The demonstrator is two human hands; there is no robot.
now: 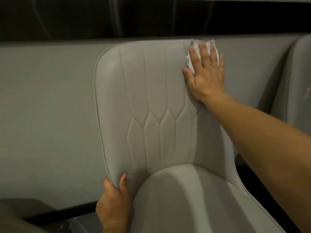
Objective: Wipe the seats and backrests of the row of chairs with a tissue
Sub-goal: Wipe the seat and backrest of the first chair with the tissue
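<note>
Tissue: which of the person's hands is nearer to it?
Right. The right hand lies flat on the tissue, pressing it against the backrest near its top right corner. The left hand grips the backrest's lower left edge, apart from the tissue.

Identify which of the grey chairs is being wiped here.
The grey padded chair filling the centre: the right hand presses a white tissue on its backrest. The other chair sits untouched at right.

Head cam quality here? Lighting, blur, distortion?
Head view: dim, warm-grey light; overall soft, stitching on the grey padded chair backrest slightly smeared; white crumpled tissue under the right hand is brightest, no glare; left hand in shadow; wall ledge bows from wide-angle distortion.
</note>
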